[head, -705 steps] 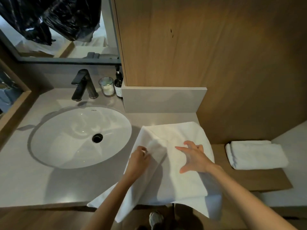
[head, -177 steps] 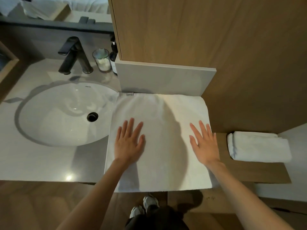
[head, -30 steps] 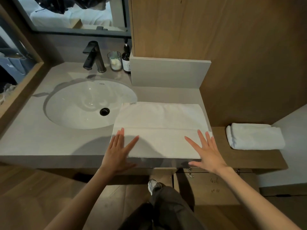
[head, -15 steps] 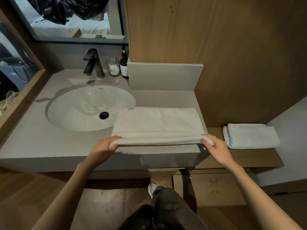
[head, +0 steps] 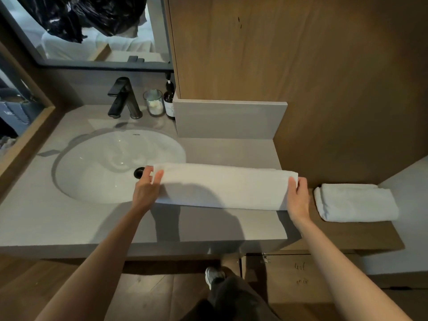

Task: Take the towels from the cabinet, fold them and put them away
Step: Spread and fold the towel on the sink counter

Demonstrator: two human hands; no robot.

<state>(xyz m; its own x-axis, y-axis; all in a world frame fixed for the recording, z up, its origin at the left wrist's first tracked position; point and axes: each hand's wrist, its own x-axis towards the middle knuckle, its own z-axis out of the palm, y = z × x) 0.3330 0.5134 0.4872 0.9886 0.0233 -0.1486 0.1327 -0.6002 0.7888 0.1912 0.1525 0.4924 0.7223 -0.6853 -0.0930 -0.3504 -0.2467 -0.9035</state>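
A white towel (head: 222,185), folded into a long narrow strip, lies across the grey counter (head: 81,225), its left end over the sink's rim. My left hand (head: 147,188) grips the strip's left end, fingers curled over the top edge. At the right end my right hand (head: 297,196) holds the towel, fingers wrapped over its edge. A second white towel (head: 356,202), folded small, rests on the lower wooden shelf (head: 347,235) to the right.
A white oval sink (head: 104,167) fills the counter's left, with a black tap (head: 122,98), a glass (head: 154,103) and a dark bottle (head: 169,98) behind it. A grey upstand (head: 229,119) and wooden wall panel (head: 289,54) close the back. A cabinet door (head: 289,276) stands below.
Both hands lifted the towel's near edge and carried it away from me over the far half. The towel is now half as deep, and my hands sit at its two ends.
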